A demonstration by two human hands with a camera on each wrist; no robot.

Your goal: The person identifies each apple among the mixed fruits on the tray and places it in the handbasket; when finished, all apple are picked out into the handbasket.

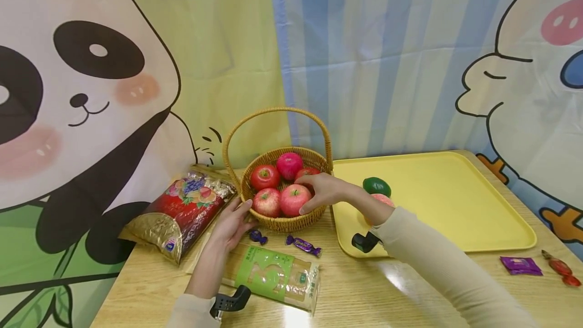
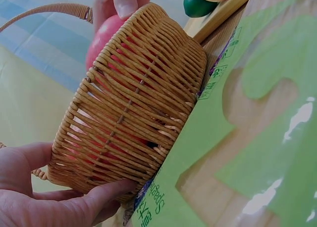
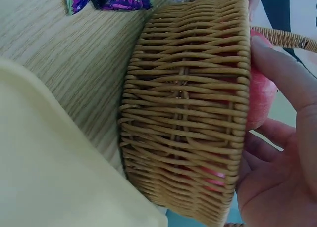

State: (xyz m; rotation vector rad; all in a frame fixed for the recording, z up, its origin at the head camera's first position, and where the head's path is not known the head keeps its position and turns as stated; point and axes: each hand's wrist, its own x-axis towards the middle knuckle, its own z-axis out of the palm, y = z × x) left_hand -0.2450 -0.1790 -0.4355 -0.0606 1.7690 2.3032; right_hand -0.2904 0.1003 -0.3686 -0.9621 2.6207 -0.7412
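Note:
A wicker basket (image 1: 283,223) with a tall arched handle holds several red apples. At its left front side, my left hand (image 1: 231,222) grips the basket, thumb by the rim and fingers low on the wall, as the left wrist view shows. My right hand (image 1: 325,190) reaches over the right rim. Its thumb and fingers curl round the front-right apple (image 1: 293,201), which sits among the others. In the right wrist view, the thumb lies on one side of this apple (image 3: 261,96) and the fingers on the other, partly hidden by the rim.
A yellow tray (image 1: 437,206) at right carries a green avocado-like fruit (image 1: 376,186) and a peach-coloured fruit (image 1: 381,199) behind the right forearm. Spaghetti packet (image 1: 273,273) and purple candies (image 1: 304,245) lie in front. Left stands a red-gold bag (image 1: 186,211); more sweets (image 1: 521,265) lie far right.

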